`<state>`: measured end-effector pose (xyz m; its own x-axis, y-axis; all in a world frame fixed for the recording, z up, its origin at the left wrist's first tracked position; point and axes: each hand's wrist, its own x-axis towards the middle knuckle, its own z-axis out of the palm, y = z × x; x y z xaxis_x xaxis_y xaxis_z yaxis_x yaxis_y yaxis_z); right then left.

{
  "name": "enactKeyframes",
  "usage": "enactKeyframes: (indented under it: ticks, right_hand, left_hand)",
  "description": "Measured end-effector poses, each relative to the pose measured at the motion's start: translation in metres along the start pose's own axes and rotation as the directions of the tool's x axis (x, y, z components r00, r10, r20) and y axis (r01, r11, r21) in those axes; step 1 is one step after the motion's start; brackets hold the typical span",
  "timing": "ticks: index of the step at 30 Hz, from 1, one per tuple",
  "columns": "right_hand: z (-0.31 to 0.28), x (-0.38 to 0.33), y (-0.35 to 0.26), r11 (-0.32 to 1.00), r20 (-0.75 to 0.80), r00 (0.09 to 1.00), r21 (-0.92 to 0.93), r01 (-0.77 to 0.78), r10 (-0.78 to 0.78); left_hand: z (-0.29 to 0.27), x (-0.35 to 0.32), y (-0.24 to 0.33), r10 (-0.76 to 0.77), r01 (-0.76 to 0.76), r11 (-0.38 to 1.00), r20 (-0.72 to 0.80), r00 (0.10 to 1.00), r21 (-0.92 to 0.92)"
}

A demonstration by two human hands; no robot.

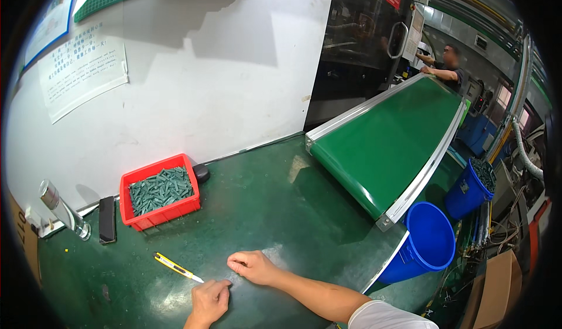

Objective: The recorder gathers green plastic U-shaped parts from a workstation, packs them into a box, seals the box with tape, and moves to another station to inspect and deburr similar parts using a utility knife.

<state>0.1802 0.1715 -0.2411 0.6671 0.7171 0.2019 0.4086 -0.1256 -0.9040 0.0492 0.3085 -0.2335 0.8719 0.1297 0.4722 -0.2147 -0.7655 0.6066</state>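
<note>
My left hand rests low over the green tabletop, its fingers curled closed. A tiny dark spot shows at its fingertips, too small to name. Just to the right and a bit farther off, my right hand is closed too, thumb against the bent fingers; whatever it may hold is hidden. The hands are close but apart. A yellow utility knife lies on the table beyond my left hand, its pale tip close to the knuckles. Behind it stands a red plastic bin full of small dark green pieces.
Left of the bin are a black phone-like slab and a clear bottle; a black rounded object touches its right side. A green conveyor belt slopes away, with a person at its far end. Blue buckets stand beyond the table's right edge.
</note>
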Motion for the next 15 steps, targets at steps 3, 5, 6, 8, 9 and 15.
enactKeyframes:
  ticks: [3,5,6,8,9,15]
  right_hand:
    - [-0.0001,0.0,-0.0002,1.0,-0.011,1.0,-0.006,0.02,-0.02]
    - [-0.0004,0.0,0.0002,1.0,-0.01,1.0,-0.012,0.025,-0.025]
    - [-0.0006,0.0001,0.0005,1.0,-0.006,1.0,-0.015,0.021,-0.021]
    - [0.0003,0.0007,0.0003,1.0,-0.001,1.0,-0.016,0.018,-0.018]
    - [0.0009,0.001,0.0,1.0,-0.001,1.0,-0.015,0.019,-0.019]
    - [-0.001,-0.0004,0.0011,1.0,0.0,1.0,-0.021,0.01,-0.01]
  left_hand:
    - [-0.0004,-0.0001,0.0002,-0.006,0.006,1.0,0.014,1.0,0.006]
    - [-0.0008,0.0,0.0008,-0.015,0.015,1.0,0.021,1.0,0.004]
    - [-0.0008,0.0001,0.001,-0.019,0.019,1.0,0.024,1.0,0.003]
    - [-0.0004,0.0001,0.0005,0.007,-0.007,1.0,-0.009,1.0,-0.003]
    - [-0.0006,0.0,0.0002,0.02,-0.02,1.0,-0.025,1.0,-0.006]
    - [-0.0062,-0.0065,-0.0009,-0.26,0.274,0.962,-0.373,0.89,-0.017]
